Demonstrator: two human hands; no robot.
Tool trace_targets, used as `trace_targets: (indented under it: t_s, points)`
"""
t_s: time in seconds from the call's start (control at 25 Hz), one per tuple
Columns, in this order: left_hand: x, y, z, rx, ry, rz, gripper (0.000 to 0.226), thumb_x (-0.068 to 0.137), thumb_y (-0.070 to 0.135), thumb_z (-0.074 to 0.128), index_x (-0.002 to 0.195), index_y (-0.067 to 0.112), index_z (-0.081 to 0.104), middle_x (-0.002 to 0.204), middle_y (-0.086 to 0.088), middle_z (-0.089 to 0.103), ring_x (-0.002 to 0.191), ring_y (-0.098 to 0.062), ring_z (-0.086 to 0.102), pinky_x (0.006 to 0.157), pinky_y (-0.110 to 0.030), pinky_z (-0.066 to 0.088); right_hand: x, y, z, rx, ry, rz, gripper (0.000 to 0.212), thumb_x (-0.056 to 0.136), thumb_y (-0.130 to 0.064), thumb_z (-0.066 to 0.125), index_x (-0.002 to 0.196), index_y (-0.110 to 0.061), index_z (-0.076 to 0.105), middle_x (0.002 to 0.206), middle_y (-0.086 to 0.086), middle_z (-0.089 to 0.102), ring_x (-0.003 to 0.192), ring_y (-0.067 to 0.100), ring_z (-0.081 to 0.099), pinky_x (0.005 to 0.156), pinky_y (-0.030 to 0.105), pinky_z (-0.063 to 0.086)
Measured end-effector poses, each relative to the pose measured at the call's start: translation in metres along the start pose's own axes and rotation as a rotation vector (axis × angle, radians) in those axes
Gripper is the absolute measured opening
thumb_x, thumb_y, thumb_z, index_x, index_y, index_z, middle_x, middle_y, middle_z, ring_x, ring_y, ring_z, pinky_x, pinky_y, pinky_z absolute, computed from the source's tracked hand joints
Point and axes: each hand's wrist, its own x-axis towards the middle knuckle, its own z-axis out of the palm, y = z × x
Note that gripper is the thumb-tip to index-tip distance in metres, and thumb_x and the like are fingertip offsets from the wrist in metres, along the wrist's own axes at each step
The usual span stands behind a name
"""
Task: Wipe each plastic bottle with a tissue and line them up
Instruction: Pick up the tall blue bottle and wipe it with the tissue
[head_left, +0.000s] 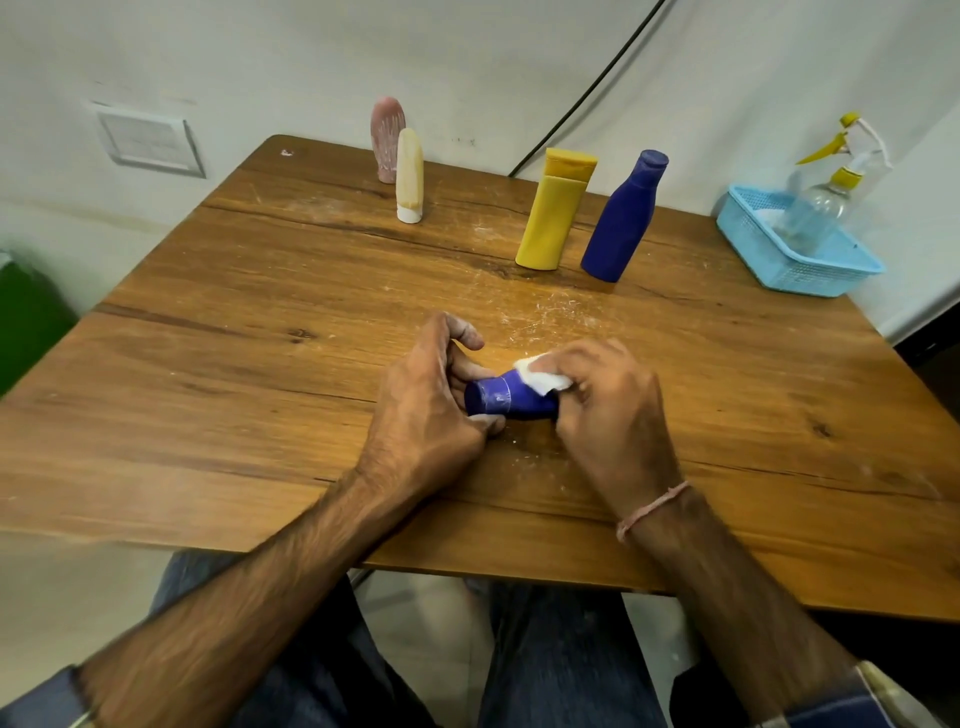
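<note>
Bottle (511, 401) gripped sideways by left hand (426, 410); right hand (608, 410) pinching tissue (543, 376) against it. Rotate while rubbing, cover all sides.

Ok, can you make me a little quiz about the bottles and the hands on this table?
1. True or false: the yellow bottle is lying on its side.
2. Which hand presses the tissue on the small blue bottle? A left hand B right hand
3. Fill in: the spray bottle stands in a light blue ____.

Key: 1 false, it stands upright beside the tall blue bottle. 2 B. 3 basket.
</note>
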Motion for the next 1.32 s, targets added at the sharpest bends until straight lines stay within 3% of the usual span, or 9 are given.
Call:
trace_targets:
  t_s: [0.08,0.32,0.52,0.68,0.92,1.12,1.32]
  points:
    - [0.0,0.0,0.0,0.018,-0.011,-0.004,0.075,0.061,0.006,0.092,0.109,0.035,0.044,0.087,0.01,0.068,0.083,0.003,0.066,0.07,-0.013,0.055,0.005,0.008,-0.004,-0.053,0.025,0.108,0.032,0.083,0.009,0.057,0.106,-0.009,0.072,0.107,0.005,0.07,0.107,0.018,0.056,0.096,0.038,0.049]
    - [-0.001,0.003,-0.002,-0.033,0.009,0.018,0.063,0.067,0.007,0.09,0.111,0.024,0.049,0.082,0.006,0.068,0.073,0.0,0.067,0.062,-0.012,0.054,-0.009,-0.024,0.008,0.129,-0.02,-0.19,0.036,0.076,0.015,0.061,0.099,-0.009,0.075,0.099,0.002,0.071,0.097,0.019,0.06,0.087,0.028,0.05]
    - [0.001,0.003,-0.002,-0.05,-0.006,-0.061,0.071,0.062,0.014,0.095,0.113,0.027,0.048,0.088,0.005,0.071,0.076,0.001,0.069,0.064,-0.01,0.054,-0.003,0.002,0.0,-0.011,0.094,-0.012,0.03,0.079,0.011,0.061,0.099,-0.007,0.074,0.099,0.006,0.071,0.1,0.02,0.06,0.087,0.038,0.053]
    - [0.001,0.003,-0.001,-0.157,0.034,-0.083,0.06,0.067,0.017,0.091,0.111,0.023,0.051,0.082,0.002,0.075,0.068,-0.002,0.071,0.06,-0.014,0.055,-0.021,-0.028,0.016,0.145,0.072,-0.231,0.037,0.072,0.015,0.056,0.095,-0.006,0.075,0.095,0.005,0.07,0.091,0.023,0.06,0.082,0.029,0.051]
    - [0.003,0.002,-0.002,-0.093,0.011,-0.106,0.071,0.06,0.019,0.096,0.11,0.034,0.048,0.08,0.003,0.072,0.068,0.002,0.07,0.06,-0.014,0.056,-0.005,0.006,-0.004,-0.056,0.102,-0.017,0.03,0.079,0.011,0.061,0.101,-0.005,0.073,0.101,0.009,0.071,0.1,0.023,0.06,0.086,0.041,0.054]
    - [0.002,0.001,-0.001,-0.205,0.023,-0.136,0.064,0.057,0.026,0.092,0.106,0.03,0.051,0.078,0.0,0.073,0.062,-0.003,0.068,0.058,-0.018,0.054,-0.024,-0.024,0.012,0.073,0.075,-0.246,0.033,0.074,0.013,0.059,0.099,-0.004,0.073,0.097,0.008,0.069,0.091,0.025,0.061,0.082,0.032,0.051]
    - [0.004,0.0,-0.003,-0.036,-0.015,-0.05,0.072,0.061,0.011,0.094,0.112,0.031,0.047,0.09,0.008,0.07,0.079,0.001,0.066,0.065,-0.009,0.051,0.005,0.034,-0.012,-0.129,0.016,0.094,0.034,0.082,0.01,0.058,0.11,-0.005,0.072,0.111,0.01,0.069,0.109,0.022,0.058,0.099,0.038,0.048]
